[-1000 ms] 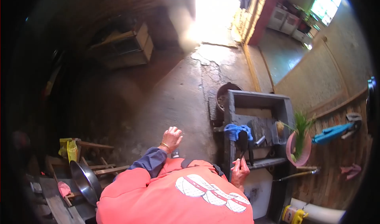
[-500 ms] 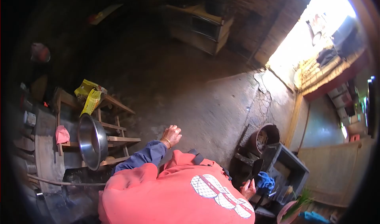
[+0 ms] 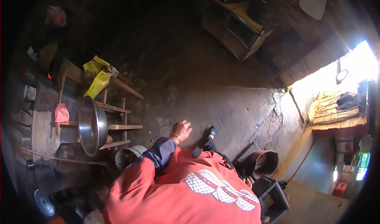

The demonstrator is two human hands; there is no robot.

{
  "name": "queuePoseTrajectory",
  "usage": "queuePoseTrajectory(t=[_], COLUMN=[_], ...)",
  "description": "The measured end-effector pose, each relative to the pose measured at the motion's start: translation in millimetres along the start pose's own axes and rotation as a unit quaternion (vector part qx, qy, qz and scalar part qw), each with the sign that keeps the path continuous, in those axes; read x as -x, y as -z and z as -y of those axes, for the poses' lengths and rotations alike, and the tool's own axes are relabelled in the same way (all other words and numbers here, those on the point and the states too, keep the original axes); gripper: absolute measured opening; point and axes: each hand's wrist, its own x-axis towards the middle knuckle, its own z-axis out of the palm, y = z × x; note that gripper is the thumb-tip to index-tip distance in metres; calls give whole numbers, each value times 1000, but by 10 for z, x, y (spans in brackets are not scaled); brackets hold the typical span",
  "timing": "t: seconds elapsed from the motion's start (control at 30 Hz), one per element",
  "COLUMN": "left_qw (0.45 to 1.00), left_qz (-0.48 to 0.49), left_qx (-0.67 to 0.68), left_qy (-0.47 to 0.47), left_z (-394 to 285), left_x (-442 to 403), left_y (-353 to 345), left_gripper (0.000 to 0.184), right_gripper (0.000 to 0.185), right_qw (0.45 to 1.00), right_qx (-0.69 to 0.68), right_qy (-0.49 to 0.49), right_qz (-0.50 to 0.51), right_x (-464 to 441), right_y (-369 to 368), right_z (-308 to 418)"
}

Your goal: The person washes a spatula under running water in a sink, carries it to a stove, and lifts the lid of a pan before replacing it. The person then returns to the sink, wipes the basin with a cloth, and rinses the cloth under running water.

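Hanging over floor (image 3: 221,109), left hand (image 3: 181,130) curls loosely, empty; right hand (image 3: 248,182) mostly hidden, can't tell grip, work done or remaining.

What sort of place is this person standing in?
Probably a simple home, perhaps its kitchen or work area: there is a metal basin by a wooden rack, a cabinet, and a worn, cracked floor.

This is looking like a home kitchen: a metal basin (image 3: 88,126) is resting on a wooden rack (image 3: 128,127), and a cabinet (image 3: 241,30) is standing across the floor (image 3: 206,101).
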Motion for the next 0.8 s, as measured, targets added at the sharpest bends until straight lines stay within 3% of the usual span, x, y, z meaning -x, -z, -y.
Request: queuePoseTrajectory(t=[0.13, 0.37, 0.47, 0.53, 0.6, 0.67, 0.73, 0.8], left_qw=[999, 986, 976, 971, 963, 973, 973, 972], left_qz=[-15, -70, -114, -128, -119, -134, -116, -74], left_qx=[0, -5, -24, -3, 18, -14, -1, -25], left_qy=[37, 150, 185, 204, 241, 187, 202, 221], left_z=[-33, 224, 478, 743, 823, 1025, 1226, 1518], left_x=[-593, -1114, -1217, -1362, -1625, -1917, -2331, -2828], left_y=[22, 239, 251, 237, 410, 558, 791, 1070], left_gripper=[16, 15, 15, 15, 14, 15, 15, 17], right_gripper=[18, 19, 18, 18, 17, 16, 14, 23], right_qw=[995, 970, 948, 947, 942, 926, 935, 914], right_qx=[9, -32, -120, -47, -91, -173, -96, 39], right_qy=[-37, 0, -64, -27, 3, 12, 5, 130], right_qz=[92, 242, 287, 315, 324, 335, 342, 383], right_x=[-887, -2832, -3549, -3977, -4339, -4552, -4689, -4933], right_y=[-300, -1198, -1719, -2153, -2760, -3327, -3772, -4348], right_z=[29, 715, 1771, 2567, 2889, 3271, 3724, 3898])
